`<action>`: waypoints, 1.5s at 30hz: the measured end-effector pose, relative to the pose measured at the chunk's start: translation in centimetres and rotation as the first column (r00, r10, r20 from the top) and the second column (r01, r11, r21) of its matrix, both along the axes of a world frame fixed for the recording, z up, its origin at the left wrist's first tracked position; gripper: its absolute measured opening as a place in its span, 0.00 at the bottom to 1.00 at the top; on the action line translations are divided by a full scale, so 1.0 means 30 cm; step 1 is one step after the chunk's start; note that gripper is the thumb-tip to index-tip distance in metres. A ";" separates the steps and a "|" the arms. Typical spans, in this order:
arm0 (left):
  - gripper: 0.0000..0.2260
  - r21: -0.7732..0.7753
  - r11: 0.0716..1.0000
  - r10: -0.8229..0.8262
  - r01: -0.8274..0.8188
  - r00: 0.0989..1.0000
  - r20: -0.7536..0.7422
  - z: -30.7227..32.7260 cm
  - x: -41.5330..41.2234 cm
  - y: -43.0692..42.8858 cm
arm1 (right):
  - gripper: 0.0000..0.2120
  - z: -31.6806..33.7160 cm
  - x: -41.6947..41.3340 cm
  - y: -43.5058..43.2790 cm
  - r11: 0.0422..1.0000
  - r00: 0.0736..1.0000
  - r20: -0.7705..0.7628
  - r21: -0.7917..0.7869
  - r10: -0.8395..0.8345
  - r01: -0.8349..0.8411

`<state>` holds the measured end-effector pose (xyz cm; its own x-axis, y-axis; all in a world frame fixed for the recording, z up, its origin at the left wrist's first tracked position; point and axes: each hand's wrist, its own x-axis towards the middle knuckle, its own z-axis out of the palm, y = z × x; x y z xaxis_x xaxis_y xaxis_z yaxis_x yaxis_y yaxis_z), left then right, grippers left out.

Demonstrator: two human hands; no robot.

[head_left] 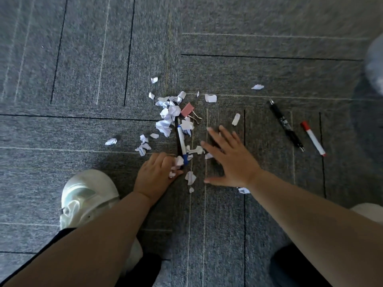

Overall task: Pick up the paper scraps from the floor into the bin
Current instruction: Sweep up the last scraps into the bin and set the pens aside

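White paper scraps [167,119] lie scattered on grey carpet floor [83,131], thickest in a pile up-centre, with loose bits trailing down toward both hands. Left hand [155,177] is curled, fingers pinched on a few small scraps at its fingertips, right by the lower end of a blue-capped marker [182,145]. Right hand [230,160] is spread wide and flat, palm down, holding nothing; can't tell if it touches the carpet; scraps lie just beside its fingers and one by the wrist. Marker lies among the scraps, partly over them. Pink binder clip [189,111] sits against the pile's right edge. Black pen [287,126] and red-capped marker [313,138] lie side by side, well apart to the right. White shoe [83,197] just left of left forearm. Blurred pale object [375,65] at right edge, possibly the bin, can't tell. Carpet tiles have thin dark and pale lines.
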<state>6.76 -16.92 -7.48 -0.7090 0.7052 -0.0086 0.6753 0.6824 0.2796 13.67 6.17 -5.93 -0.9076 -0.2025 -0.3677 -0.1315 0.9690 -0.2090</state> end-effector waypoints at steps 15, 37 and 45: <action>0.12 -0.142 0.985 -0.075 0.101 0.981 0.178 0.252 -0.173 0.242 | 0.09 0.109 -0.006 0.102 0.968 0.958 -0.246 -0.234 -0.146 0.087; 0.18 0.342 0.744 -0.562 0.574 0.815 -0.144 0.994 -0.292 1.563 | 0.11 1.019 0.030 1.181 0.663 0.307 -0.676 -0.359 -0.670 0.657; 0.16 0.032 0.718 -0.696 0.695 0.718 0.006 1.000 -0.210 2.021 | 0.10 0.882 0.130 1.430 0.503 0.332 -0.569 -0.170 -0.752 0.847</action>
<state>0.45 43.70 22.51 -0.0189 0.9998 0.0094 0.9521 0.0151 0.3054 17.58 49.07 20.55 -0.6256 0.7375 0.2546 0.6910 0.6752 -0.2581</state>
